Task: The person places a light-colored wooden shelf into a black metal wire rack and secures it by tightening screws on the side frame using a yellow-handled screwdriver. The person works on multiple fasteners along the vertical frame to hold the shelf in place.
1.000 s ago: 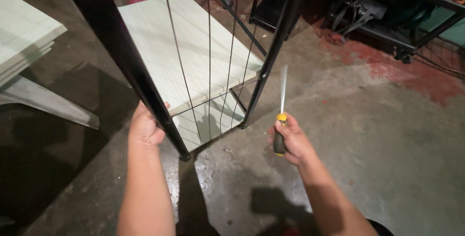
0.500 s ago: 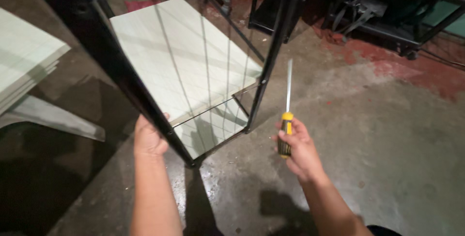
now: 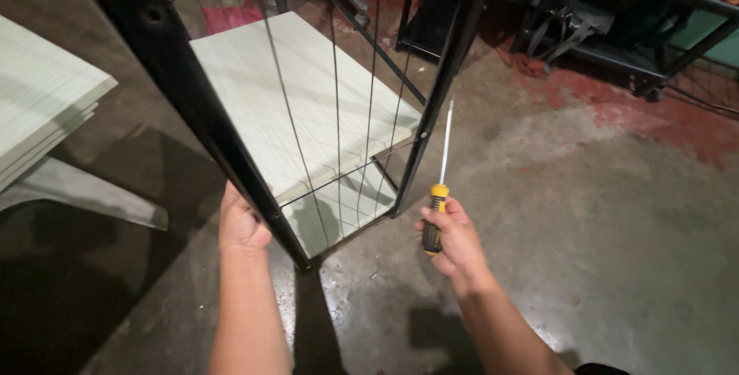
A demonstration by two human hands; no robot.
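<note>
A stained concrete floor (image 3: 616, 213) fills most of the view, patched with red paint toward the far side, where a dark wheeled rack (image 3: 616, 44) stands. On it, close to the person, stands a black metal shelf frame (image 3: 454, 59) with square posts and thin wire side panels; its near corner post (image 3: 192, 105) leans across the picture from upper left down to a foot on the floor between the two arms. Inside the frame a pale green-white shelf board (image 3: 292, 98) lies low, seen through the wires, and a second pale surface shows beneath it near the foot. At the left edge a stack of similar pale boards (image 3: 38, 105) rests on a grey support, well apart from the frame. The left hand (image 3: 240, 221) is closed around the near corner post low down, fingers wrapped behind it out of sight, a hold that looks meant to keep the frame steady. The right hand (image 3: 454, 238) is closed in a fist on the yellow-and-black handle of a long screwdriver (image 3: 440, 182), whose thin shaft points up and away, its tip just beside the frame's second front post but not visibly touching it. A small screw or scrap (image 3: 374, 274) lies on the floor between the hands, too small to identify.
</note>
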